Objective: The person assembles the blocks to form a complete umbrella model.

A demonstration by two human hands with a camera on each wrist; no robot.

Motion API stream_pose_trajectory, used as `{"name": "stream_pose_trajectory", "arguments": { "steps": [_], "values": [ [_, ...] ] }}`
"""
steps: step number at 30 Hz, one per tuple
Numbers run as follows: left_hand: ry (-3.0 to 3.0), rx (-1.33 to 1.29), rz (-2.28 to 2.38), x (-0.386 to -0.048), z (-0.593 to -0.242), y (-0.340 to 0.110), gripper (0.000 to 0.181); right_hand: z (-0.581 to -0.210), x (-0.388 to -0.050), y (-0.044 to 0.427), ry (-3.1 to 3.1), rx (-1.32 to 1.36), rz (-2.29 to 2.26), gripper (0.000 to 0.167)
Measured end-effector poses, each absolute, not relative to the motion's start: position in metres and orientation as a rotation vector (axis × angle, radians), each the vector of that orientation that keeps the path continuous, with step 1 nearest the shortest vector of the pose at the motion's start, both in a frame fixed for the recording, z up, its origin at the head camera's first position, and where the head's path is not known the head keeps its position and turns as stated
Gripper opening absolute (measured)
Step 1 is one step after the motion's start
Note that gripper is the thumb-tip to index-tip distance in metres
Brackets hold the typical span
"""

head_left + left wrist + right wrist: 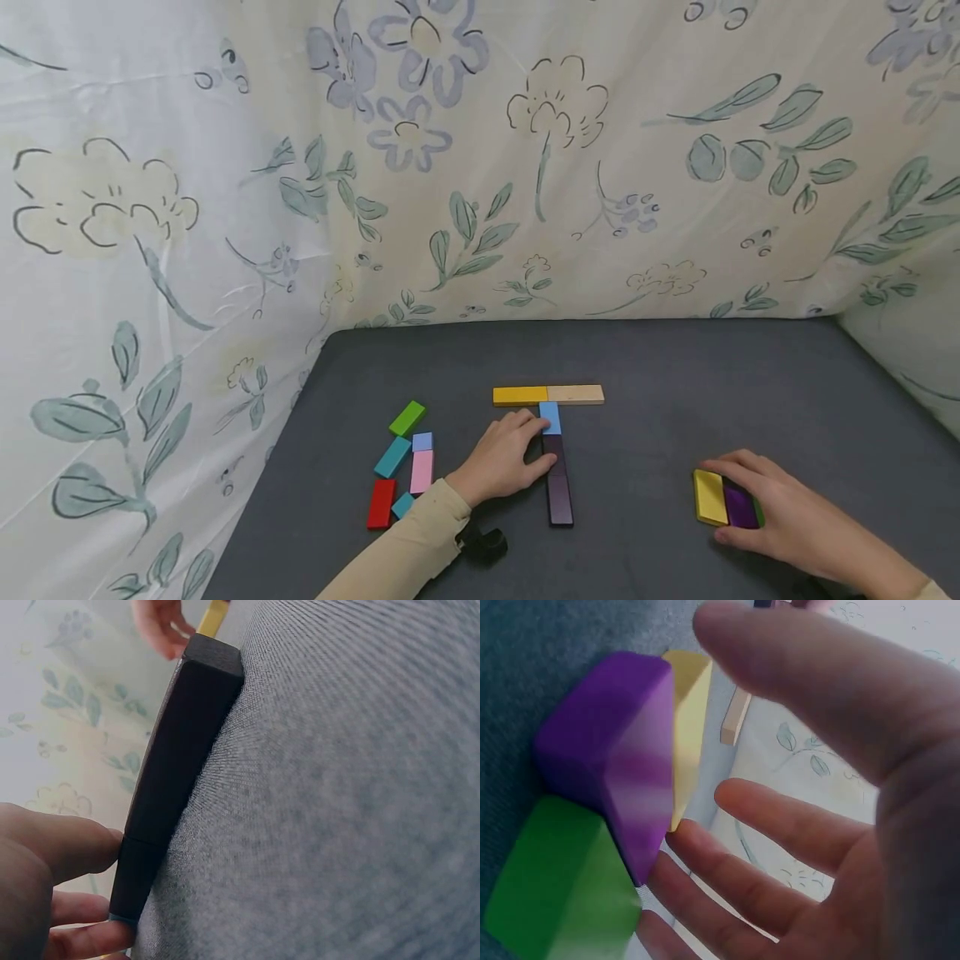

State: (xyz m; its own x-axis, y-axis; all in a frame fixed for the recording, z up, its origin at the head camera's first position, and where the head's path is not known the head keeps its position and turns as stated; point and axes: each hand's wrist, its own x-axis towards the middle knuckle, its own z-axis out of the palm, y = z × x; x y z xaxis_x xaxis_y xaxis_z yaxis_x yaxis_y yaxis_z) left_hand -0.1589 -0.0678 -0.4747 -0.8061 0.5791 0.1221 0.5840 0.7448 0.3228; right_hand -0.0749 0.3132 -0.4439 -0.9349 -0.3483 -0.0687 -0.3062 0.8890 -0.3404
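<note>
A blue block [550, 417] and two dark blocks [559, 500] lie end to end in a column. My left hand [506, 457] rests along the column's left side, fingertips at the blue block and thumb against a dark one. On the right, a yellow block [709, 497], a purple block [740, 507] and a green block [562, 877] lie side by side. My right hand [780, 508] spans them with spread fingers; in the right wrist view several fingertips are at their far ends and the thumb stands apart. The hand partly hides the green block in the head view.
An orange-yellow block [520, 396] and a tan block [576, 394] form a bar above the column. Left of my left hand lie loose blocks, among them green [407, 418], teal [392, 457], pink [422, 472] and red [381, 503]. Flowered cloth [450, 208] borders the grey table [637, 458].
</note>
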Motion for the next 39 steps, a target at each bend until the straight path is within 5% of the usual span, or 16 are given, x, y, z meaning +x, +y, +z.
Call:
{"name": "stream_pose_trajectory", "arguments": {
  "steps": [15, 39],
  "values": [
    [-2.912, -0.975, -0.547, -0.158, -0.476, -0.068, 0.048, -0.455, -0.075, 0.309, 2.99, -0.583, -0.525, 0.057],
    [-2.897, -0.984, -0.552, -0.158, -0.474, -0.068, 0.047, -0.45, -0.084, 0.312, 3.081, -0.779, -0.564, 0.049]
  ]
}}
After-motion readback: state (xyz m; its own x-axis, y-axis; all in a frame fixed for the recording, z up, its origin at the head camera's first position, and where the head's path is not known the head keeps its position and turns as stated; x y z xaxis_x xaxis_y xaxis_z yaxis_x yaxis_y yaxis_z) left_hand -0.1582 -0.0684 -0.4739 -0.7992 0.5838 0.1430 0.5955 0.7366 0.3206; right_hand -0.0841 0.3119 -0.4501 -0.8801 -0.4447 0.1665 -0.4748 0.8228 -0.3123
